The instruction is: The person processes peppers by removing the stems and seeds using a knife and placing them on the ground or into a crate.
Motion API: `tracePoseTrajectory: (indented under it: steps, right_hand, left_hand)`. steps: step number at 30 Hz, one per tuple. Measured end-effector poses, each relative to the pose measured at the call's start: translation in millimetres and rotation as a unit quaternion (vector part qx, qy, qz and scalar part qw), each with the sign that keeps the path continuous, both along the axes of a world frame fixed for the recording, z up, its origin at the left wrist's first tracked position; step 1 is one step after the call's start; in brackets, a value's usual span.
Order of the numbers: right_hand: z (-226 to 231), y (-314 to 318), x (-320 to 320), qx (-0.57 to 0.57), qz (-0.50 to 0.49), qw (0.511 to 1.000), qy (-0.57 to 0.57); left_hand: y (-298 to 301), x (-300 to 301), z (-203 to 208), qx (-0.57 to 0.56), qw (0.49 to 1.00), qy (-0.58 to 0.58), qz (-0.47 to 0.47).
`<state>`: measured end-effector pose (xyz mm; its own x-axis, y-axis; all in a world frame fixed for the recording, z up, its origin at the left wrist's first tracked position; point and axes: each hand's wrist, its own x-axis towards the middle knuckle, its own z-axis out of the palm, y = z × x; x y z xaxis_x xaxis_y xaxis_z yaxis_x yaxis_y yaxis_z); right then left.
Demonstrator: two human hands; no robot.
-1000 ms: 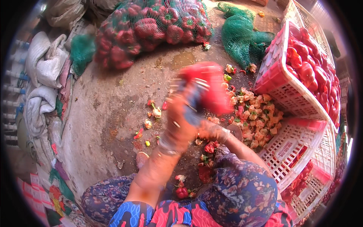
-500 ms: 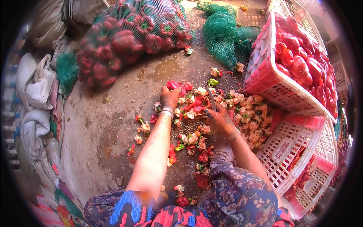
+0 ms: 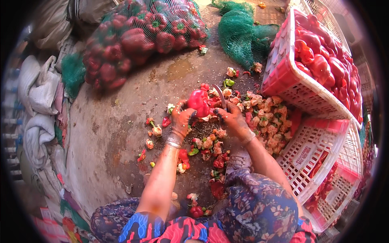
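In the middle of the view, my left hand [image 3: 181, 118] is closed around the left side of a shiny red bell pepper [image 3: 197, 103]. Just to the right of it, my right hand [image 3: 235, 122] grips a small knife with a curved blade [image 3: 220, 95], pointing up and away from me. The blade is close to the pepper; whether they touch I cannot tell. My right thumb is near the pepper's lower edge. Under and around both hands lie cut pepper cores [image 3: 208, 142] with pale seeds, green stems and red scraps.
A green net sack of red peppers [image 3: 133, 44] stands far left, with an empty-looking green net [image 3: 237, 34] beside it. At right are a crate heaped with red peppers [image 3: 291, 69] and a tilted crate [image 3: 302, 156]. A pile of cores [image 3: 269, 121] lies near them; white sacks [image 3: 38, 129] line the left.
My left hand has drawn the red bell pepper nearer and turned it, so more of it shows. The right hand with the knife has shifted slightly, its blade now closer to the pepper.
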<state>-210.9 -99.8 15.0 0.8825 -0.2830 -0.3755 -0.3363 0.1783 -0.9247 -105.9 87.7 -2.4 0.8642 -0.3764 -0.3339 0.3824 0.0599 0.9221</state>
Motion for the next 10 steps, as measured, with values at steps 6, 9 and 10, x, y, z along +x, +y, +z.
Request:
tracePoseTrajectory:
  steps: [6,9,10]
  right_hand:
    - [41,25,7,-0.201,0.095,0.969,-0.11]
    - [63,34,7,-0.291,0.101,0.942,-0.131]
    - [62,35,6,-0.362,0.127,0.911,-0.155]
  left_hand:
    - [22,-31,50,-0.026,0.998,-0.018,0.046]
    - [36,-35,59,-0.112,0.987,0.057,0.096]
    - [39,-36,61,-0.111,0.987,0.055,0.099]
